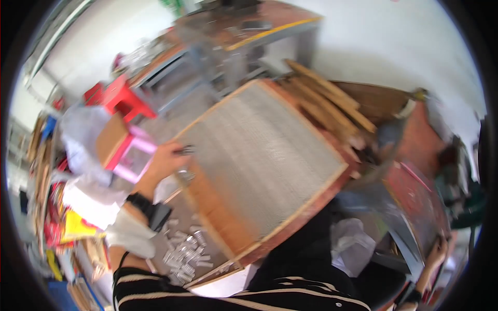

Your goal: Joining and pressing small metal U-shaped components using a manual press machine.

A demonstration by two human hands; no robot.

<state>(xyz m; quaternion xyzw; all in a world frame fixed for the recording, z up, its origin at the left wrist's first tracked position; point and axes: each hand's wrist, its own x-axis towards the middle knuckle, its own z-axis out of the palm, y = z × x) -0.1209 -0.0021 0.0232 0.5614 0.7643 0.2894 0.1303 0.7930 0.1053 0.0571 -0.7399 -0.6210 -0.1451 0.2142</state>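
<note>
My left hand is over the near-left edge of a wooden-framed tray. Its fingers are closed on small shiny pieces, blurred by motion. The tray has a grey, finely ribbed surface and a bare orange-brown strip along one side. Below that hand, a shallow wooden box holds several loose, clear, tube-like pieces. Far to the right, my right hand is at the edge of a worn red-topped piece of furniture. Blur hides how its fingers lie there.
Wooden planks lie beyond the tray. A pink stool and a red stool stand at the left, near white bags. At the back is a workbench. A crumpled translucent bag sits right of my lap.
</note>
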